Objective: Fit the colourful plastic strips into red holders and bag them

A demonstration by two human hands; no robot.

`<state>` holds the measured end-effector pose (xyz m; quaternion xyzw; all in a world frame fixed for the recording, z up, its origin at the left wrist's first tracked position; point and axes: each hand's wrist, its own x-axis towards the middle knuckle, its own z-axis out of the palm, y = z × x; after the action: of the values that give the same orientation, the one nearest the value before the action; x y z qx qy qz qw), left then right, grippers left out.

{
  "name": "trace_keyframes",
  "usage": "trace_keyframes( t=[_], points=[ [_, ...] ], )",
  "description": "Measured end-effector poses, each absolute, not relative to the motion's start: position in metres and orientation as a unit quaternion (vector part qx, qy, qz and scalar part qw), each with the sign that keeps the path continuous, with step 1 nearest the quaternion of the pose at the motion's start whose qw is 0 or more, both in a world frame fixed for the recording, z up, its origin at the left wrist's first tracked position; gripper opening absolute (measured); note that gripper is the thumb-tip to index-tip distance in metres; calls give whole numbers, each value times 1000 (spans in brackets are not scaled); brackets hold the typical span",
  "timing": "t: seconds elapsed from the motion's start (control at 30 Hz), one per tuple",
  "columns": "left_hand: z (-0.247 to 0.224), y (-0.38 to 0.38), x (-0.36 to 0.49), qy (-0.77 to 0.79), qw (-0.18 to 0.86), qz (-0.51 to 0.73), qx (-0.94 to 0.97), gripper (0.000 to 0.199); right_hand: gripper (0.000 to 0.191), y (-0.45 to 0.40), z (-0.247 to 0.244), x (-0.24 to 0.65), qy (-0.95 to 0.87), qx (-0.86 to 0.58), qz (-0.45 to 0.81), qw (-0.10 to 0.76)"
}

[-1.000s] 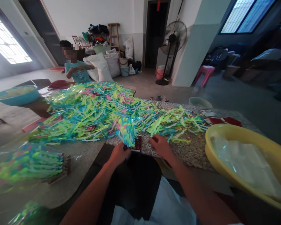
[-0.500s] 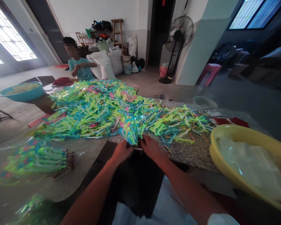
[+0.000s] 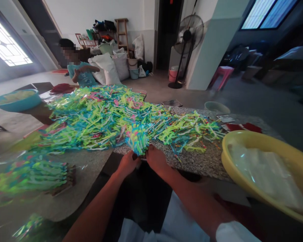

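At the near edge of the speckled stone table (image 3: 192, 164), my left hand (image 3: 128, 163) and my right hand (image 3: 156, 158) are close together. Between them is a bundle of coloured plastic strands (image 3: 138, 138), mostly yellow-green, blue and white. My fingers are closed on its near end from both sides, partly hiding it. Just beyond lies a big loose heap of similar strands (image 3: 91, 117), spreading right into a thinner layer with small beads (image 3: 192, 129). To the left, a packed row of such strands (image 3: 37, 174) rests in clear plastic.
A yellow basin (image 3: 227, 161) with clear plastic bags stands at my right. A blue basin (image 3: 20, 105) is at the far left. Behind the heap is another person (image 3: 82, 75) in a turquoise shirt. White sacks (image 3: 107, 69), a standing fan (image 3: 188, 37) and a pink stool (image 3: 222, 75) are farther back.
The whole view has shifted slightly, so most things appear a little farther left. My right hand has come somewhat closer to my left at the bundle's near end.
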<state>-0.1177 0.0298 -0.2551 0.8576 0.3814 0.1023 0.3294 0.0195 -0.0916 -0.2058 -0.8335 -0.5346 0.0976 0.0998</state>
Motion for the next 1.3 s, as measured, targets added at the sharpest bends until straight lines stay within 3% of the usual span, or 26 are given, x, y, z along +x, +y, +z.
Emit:
trace_keyframes(
  t=[0.27, 0.43, 0.63, 0.77, 0.87, 1.07, 1.2, 1.3],
  points=[
    [-256, 33, -118, 380, 317, 104, 863, 23, 36, -93, -202, 22, -519, -841, 89, 127],
    [-259, 34, -118, 380, 291, 108, 871, 25, 33, -139, -198, 48, -441, -878, 68, 175],
    [-258, 32, -118, 374, 286, 115, 874, 27, 27, -206, -215, 88, -334, -935, 90, 82],
    [-257, 31, -118, 375, 300, 120, 869, 26, 19, -217, -222, 97, -348, -927, 105, 90],
    [-258, 31, -118, 375, 305, 127, 866, 24, 26, -215, -218, 97, -338, -908, 167, 183],
    [-260, 31, -118, 379, 309, 125, 863, 23, 35, -198, -219, 82, -246, -741, 390, 489],
    [-259, 31, -118, 369, 312, 126, 867, 24, 37, -183, -220, 60, -175, -626, 487, 583],
    [-258, 31, -118, 370, 316, 115, 866, 26, 38, -181, -209, 32, -120, -545, 568, 605]
  ],
)
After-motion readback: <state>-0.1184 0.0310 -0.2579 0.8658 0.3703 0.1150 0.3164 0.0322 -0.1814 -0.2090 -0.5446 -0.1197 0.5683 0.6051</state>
